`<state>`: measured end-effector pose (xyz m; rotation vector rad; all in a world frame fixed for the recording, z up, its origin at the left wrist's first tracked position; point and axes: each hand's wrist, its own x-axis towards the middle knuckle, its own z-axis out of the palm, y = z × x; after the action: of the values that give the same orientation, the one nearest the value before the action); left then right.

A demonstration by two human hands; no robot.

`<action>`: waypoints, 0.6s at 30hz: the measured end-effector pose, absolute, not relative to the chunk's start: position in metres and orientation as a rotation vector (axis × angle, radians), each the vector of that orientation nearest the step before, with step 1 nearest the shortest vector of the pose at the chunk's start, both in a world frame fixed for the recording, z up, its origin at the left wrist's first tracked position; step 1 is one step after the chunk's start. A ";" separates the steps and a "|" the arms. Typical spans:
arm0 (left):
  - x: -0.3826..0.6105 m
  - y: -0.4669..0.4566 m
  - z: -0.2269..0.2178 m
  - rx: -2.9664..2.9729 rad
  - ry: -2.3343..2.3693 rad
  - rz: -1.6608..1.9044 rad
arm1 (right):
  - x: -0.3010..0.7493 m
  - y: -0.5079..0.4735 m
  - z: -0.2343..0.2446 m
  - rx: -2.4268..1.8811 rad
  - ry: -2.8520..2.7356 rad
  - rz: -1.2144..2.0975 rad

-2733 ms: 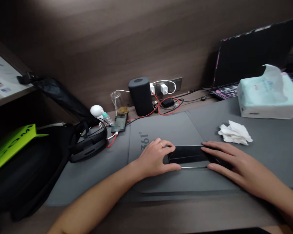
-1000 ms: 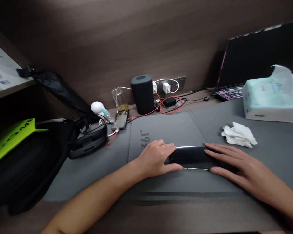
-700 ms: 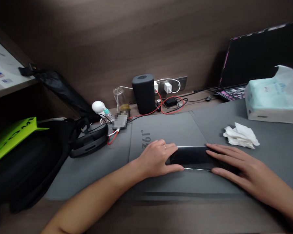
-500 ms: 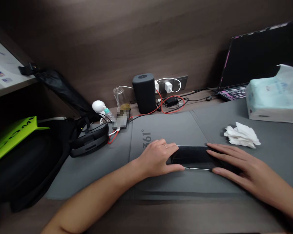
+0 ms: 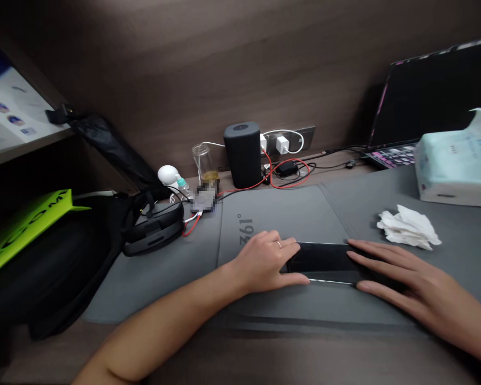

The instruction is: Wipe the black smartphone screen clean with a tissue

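A dark-screened smartphone lies sideways on the grey desk mat, screen up. My left hand, a ring on one finger, holds its left end, fingers on the far edge and thumb along the near edge. Over the right end is my right hand, its fingers reaching across the far side and its thumb on the near edge. That end of the phone is mostly hidden under the hand. Beyond my right hand lies crumpled white tissue.
A tissue pack stands at the right before an open laptop. Along the wall are a black cylindrical speaker, tangled cables and a glass jar. Black headphones and a black bag sit at the left.
The whole view has shifted slightly, so everything appears a little farther right. Both hands keep the same places on the phone.
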<state>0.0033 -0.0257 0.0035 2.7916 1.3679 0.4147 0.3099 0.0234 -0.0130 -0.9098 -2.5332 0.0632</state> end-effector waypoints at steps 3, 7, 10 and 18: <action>0.004 -0.025 0.002 2.807 1.376 0.386 | 0.313 0.027 -0.018 -0.898 -2.537 0.054; 0.004 -0.025 0.003 2.806 1.368 0.384 | 0.316 0.030 -0.022 -0.879 -2.534 0.049; 0.004 -0.025 0.005 2.779 1.363 0.397 | 0.316 0.030 -0.023 -0.902 -2.528 0.067; 0.004 -0.024 0.007 2.667 1.328 0.451 | 0.317 0.031 -0.027 -0.897 -2.514 0.072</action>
<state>0.0044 -0.0239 0.0070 2.6669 1.3281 0.4506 0.3173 0.0305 -0.0269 -0.8970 -2.5136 0.0723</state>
